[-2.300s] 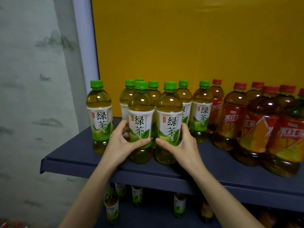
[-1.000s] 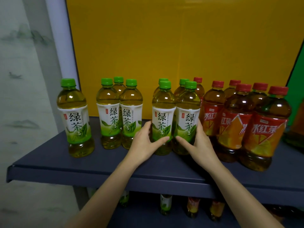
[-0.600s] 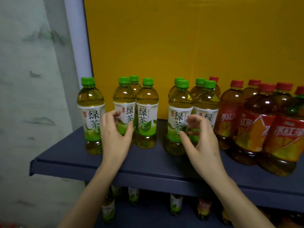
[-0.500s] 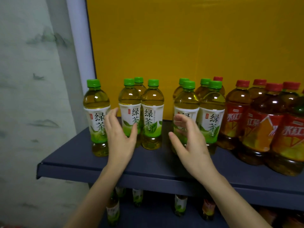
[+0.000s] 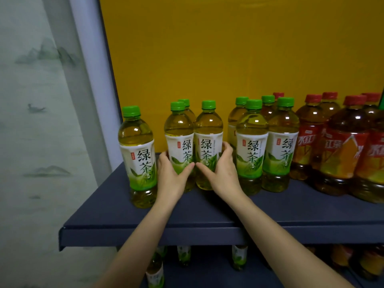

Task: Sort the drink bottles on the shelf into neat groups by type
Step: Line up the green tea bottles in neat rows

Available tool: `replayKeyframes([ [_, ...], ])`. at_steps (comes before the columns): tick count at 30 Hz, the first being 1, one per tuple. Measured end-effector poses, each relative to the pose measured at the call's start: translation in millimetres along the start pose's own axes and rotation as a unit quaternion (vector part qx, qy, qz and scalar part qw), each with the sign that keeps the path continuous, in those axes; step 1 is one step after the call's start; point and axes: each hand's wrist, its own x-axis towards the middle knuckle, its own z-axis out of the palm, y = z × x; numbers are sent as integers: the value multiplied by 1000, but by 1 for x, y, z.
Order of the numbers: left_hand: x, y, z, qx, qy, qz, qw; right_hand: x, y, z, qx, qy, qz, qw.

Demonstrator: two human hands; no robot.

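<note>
The dark blue shelf [image 5: 207,215] ends at its left edge in the lower left of the frame. A lone bottle [image 5: 137,154] stands nearest that edge. A bare strip runs along the front lip, in front of every bottle. At centre, the left hand [image 5: 172,177] fills the gap between the lone bottle and a pair of green bottles, its fingers curled round the left one [image 5: 179,146]. The right hand [image 5: 223,173] grasps the right one [image 5: 208,146] and fills the gap to a group of four [image 5: 251,146]. The thumbs nearly meet in front of the pair, which stands upright on the shelf, bottles touching. A third bottle [image 5: 185,102] stands just behind it.

Green-capped bottles carry white and green labels reading 绿茶, with a small red seal. Red bottles [image 5: 340,154] at the right carry red and orange labels; 红茶 reads in part.

Eight green caps show and five red caps; one more red-labelled bottle is cut by the right edge. A yellow panel [image 5: 228,48] backs the shelf. Below, more bottles [image 5: 184,254] stand half hidden.
</note>
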Motion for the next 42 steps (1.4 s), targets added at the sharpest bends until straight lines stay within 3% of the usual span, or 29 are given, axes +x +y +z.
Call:
replayKeyframes([
  [16, 25, 13, 4, -167, -186, -109, 962, 21, 7, 14, 45, 59, 71, 995],
  [29, 42, 4, 13, -141, -109, -109, 978, 23, 10, 17, 35, 64, 64, 995],
  [37, 41, -4, 13, -175, -107, -94, 974, 22, 10, 18, 35, 71, 60, 995],
  [42, 39, -10, 14, -94, -96, -69, 989, 22, 8, 14, 45, 56, 69, 995],
])
